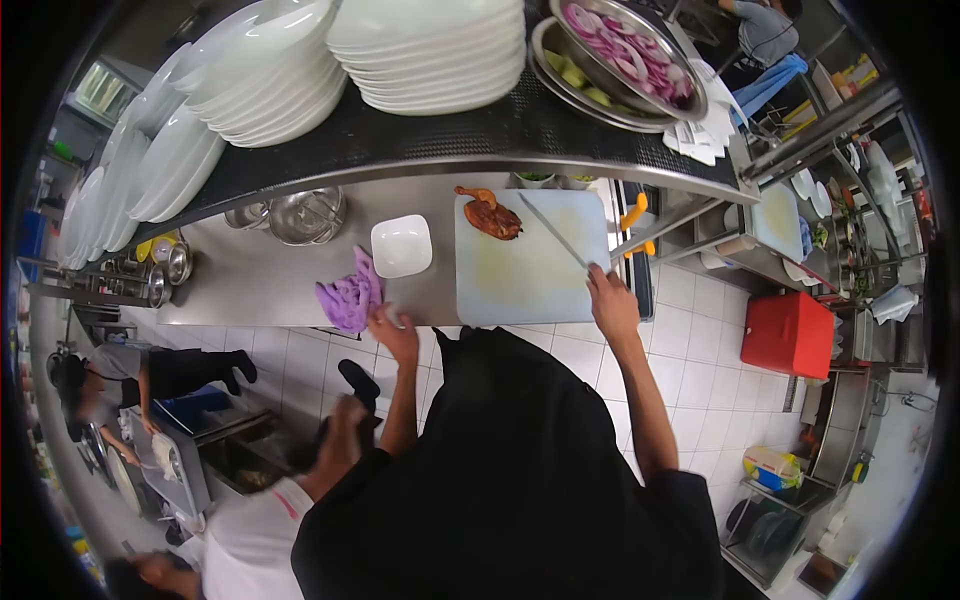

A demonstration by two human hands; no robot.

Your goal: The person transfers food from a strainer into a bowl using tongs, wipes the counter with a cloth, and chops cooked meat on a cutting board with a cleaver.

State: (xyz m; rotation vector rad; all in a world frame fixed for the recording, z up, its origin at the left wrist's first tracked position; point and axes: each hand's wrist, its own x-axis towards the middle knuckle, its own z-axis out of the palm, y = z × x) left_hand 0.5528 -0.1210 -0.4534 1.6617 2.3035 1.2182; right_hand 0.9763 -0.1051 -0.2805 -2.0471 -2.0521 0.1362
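My right hand (pixel 612 305) is closed round the handle of a long kitchen knife (pixel 553 230). Its blade slants across the white cutting board (pixel 535 280), with the tip close to a browned roast chicken piece (pixel 490 217), leg end pointing up and left. At the counter's front edge, my left hand (pixel 396 338) is beside a crumpled purple cloth (pixel 350 295). Those fingers are curled, with something small and pale by them that I cannot make out. A square white bowl (pixel 401 246) sits between the cloth and the board.
Stacked white plates (pixel 430 55) and a metal bowl of sliced red onion (pixel 635 55) occupy the overhead shelf (pixel 400 135). Metal bowls (pixel 307 215) stand at the counter's back left. A person in white (pixel 250 545) is close at my left; another person (pixel 115 375) works beyond. A red box (pixel 787 335) is at right.
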